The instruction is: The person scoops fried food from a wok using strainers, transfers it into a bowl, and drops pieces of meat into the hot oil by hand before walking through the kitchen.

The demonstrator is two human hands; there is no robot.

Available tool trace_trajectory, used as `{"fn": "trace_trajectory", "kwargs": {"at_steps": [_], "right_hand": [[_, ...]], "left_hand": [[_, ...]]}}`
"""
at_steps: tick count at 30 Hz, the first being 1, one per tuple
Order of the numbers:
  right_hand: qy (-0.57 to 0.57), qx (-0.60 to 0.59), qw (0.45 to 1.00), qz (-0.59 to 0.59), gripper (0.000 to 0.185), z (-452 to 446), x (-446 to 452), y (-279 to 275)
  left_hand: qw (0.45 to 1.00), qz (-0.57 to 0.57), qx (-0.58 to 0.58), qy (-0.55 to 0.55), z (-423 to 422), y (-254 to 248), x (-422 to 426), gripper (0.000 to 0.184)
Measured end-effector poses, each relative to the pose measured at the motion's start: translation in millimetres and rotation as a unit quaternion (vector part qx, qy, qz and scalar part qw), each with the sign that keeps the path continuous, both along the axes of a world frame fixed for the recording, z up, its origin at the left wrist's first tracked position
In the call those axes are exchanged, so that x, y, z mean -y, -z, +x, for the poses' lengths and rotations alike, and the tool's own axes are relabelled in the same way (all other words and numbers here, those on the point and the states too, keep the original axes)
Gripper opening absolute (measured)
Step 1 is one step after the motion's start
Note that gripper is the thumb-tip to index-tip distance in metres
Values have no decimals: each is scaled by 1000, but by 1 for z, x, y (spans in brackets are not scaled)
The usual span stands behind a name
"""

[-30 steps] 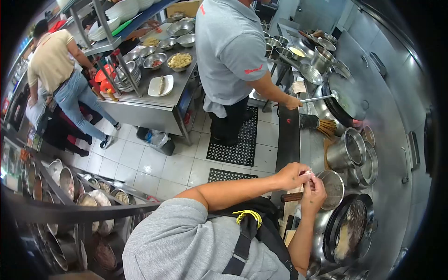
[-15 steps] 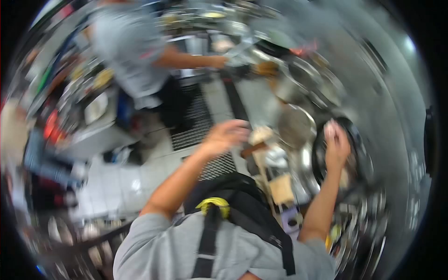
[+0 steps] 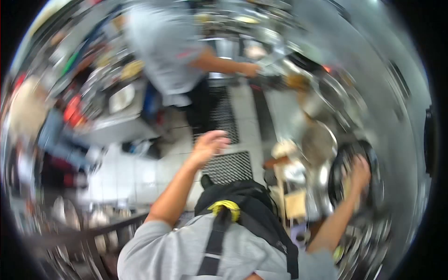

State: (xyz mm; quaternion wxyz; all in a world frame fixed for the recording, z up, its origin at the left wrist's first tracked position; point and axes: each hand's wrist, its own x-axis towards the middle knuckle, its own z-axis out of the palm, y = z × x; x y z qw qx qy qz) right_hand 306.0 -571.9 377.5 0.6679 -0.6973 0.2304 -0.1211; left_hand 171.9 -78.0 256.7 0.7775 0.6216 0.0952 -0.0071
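My left hand (image 3: 211,147) is raised over the floor, left of the cooking counter. Its fingers are loosely bent and apart, with nothing seen in them. My right hand (image 3: 360,173) reaches over a large round black pan (image 3: 334,183) on the right. Motion smears those fingers, so whether they hold anything is unclear. Pale, blurred contents show in the pan beside the hand. A wide metal pot (image 3: 319,143) sits just beyond it. Left of the pan are a pale block (image 3: 295,204) and a brown wooden handle (image 3: 276,162).
Another person in a grey shirt (image 3: 161,46) stands ahead, one arm stretched to the counter. More pots (image 3: 326,95) line the right side. A metal table (image 3: 116,127) stands at left, with another person beyond it. Black perforated mats (image 3: 228,168) lie on the tiled floor.
The view has turned, shifting the surroundings to the right. My right hand has come lower over the black pan. My left hand has drawn away from the counter, to the left.
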Motion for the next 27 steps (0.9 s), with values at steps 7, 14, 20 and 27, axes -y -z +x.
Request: {"fn": "trace_trajectory", "kwargs": {"at_steps": [7, 14, 20, 27], "right_hand": [[-94, 253, 939, -215, 28, -8, -101, -14], [-245, 200, 940, -130, 24, -10, -238, -1], [-329, 169, 920, -129, 24, 3, -307, 0], [-371, 126, 913, -111, 22, -20, -360, -3]], "left_hand": [[991, -73, -50, -97, -7, 4, -32, 42], [985, -70, -57, -150, -29, 7, -121, 44], [979, -78, -35, -188, -43, 15, -186, 37], [980, -82, -58, -170, -31, 14, -204, 38]]}}
